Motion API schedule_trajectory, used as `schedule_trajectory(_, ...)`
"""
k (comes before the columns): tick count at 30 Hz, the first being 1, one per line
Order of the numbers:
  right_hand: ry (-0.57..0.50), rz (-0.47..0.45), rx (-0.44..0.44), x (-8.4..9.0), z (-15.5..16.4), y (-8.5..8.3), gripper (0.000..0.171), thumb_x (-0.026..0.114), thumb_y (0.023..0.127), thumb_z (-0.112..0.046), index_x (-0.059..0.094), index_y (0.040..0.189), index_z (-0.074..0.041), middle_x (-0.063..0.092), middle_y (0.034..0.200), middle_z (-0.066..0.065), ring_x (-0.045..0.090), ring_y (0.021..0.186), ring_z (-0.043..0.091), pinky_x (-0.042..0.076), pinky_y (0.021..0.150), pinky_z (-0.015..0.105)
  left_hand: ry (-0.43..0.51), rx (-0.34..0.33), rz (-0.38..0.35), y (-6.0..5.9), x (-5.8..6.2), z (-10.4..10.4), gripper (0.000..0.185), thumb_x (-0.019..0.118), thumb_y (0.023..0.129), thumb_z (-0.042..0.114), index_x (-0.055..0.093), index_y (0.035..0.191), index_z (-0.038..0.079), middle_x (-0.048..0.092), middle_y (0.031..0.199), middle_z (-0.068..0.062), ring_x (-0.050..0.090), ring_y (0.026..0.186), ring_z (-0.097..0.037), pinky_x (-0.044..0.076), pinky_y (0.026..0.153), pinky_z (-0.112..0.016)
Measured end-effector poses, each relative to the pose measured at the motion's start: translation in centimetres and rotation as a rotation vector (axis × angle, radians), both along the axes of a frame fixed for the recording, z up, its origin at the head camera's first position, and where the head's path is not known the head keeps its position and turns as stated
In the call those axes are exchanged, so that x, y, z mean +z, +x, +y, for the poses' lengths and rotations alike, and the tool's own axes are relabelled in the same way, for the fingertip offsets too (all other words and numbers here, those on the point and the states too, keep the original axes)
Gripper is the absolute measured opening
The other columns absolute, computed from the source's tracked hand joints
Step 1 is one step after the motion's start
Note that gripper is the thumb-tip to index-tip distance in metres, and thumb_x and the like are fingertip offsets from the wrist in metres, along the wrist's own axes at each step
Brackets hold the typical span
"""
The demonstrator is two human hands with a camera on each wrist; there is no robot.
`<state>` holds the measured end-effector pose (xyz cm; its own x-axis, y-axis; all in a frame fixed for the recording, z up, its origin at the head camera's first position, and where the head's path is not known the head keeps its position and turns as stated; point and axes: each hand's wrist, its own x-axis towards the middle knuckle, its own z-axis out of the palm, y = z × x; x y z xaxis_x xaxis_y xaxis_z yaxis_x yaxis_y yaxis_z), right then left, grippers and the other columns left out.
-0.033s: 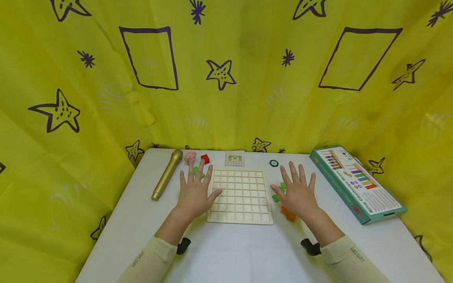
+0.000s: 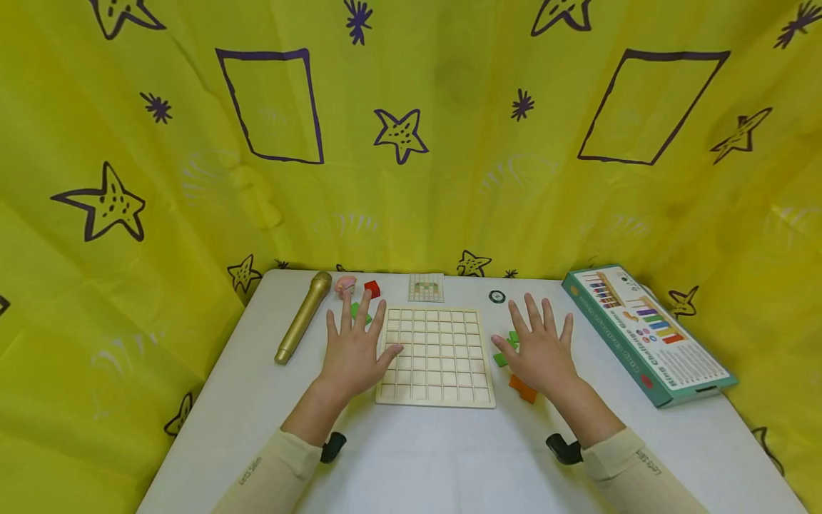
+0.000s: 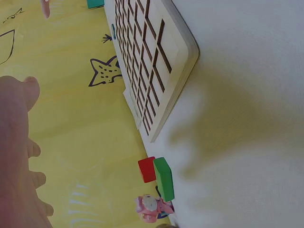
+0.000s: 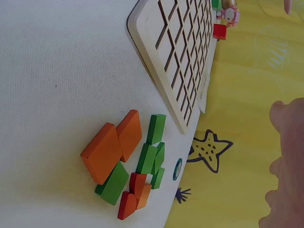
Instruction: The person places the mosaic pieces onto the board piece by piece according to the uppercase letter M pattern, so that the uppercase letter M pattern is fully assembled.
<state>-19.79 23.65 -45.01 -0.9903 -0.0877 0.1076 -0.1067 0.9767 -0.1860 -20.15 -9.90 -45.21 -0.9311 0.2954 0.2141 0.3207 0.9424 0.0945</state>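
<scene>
Nothing is showing a shift since the earlier frame; both hands are keeping their places. Pale and flat, the wooden grid board [image 2: 443, 357] is lying mid-desk [image 2: 417, 457], between the hands. The left hand [image 2: 353, 357] is hovering by its left edge, the right hand [image 2: 543, 357] off its right side; all fingers [image 2: 347, 314] are stretching straight and spread wide, holding nothing. Green blocks [image 4: 147, 159] and orange blocks [image 4: 102, 154] are clustering near the right hand. A red block [image 2: 372, 289] and a pink figurine [image 3: 148, 209] are sitting past the board's far-left corner. A patterned card [image 2: 426, 288] is lying beyond the far edge, a gold microphone [image 2: 304, 318] at left, a game box [image 2: 648, 335] at right.
</scene>
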Motion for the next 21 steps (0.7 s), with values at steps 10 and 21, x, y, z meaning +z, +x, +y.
schedule_trajectory(10,-0.052,0.092,-0.002,0.0,1.7,0.7,0.064,0.061,0.101,-0.032,0.039,0.152,0.0,0.03,0.154,0.031,0.026,0.138,0.053,0.018,0.112,0.07,0.014,-0.042,-0.125,0.5,-1.4,0.1,0.089,0.055,0.095,0.064,0.028,0.159,0.008,0.017,0.165,-0.019,0.009,0.15,-0.049,0.02,0.117,-0.062)
schedule_trajectory(21,-0.206,-0.122,-0.074,-1.4,4.9,0.4,0.034,0.069,0.095,-0.012,0.065,0.12,0.011,0.057,0.12,0.031,0.056,0.108,0.049,0.047,0.095,0.061,0.107,-0.081,-0.429,2.3,-4.1,-0.4,0.088,0.067,0.094,0.049,0.031,0.154,-0.006,0.027,0.161,-0.022,0.021,0.147,-0.047,0.032,0.114,-0.055)
